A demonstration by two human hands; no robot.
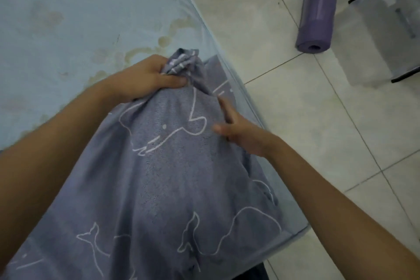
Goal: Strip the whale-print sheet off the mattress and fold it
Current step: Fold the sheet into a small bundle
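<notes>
A grey-purple sheet (pixel 177 184) with white outline whales lies heaped on a stained pale-blue mattress (pixel 68 13), from centre to 6 o'clock. The left hand (pixel 147 76) clenches its bunched corner at the heap's 12 o'clock. The right hand (pixel 236 130), fingers spread straight, grips nothing, at 3 o'clock.

Dim, flat indoor light with a cool bluish cast; no glare. Whole frame soft. Right hand (pixel 238 130) smeared by motion blur. Faint shadow under the forearms on the sheet (pixel 172 188). Floor tiles (pixel 295 102) bend at the wide-angle edges.
</notes>
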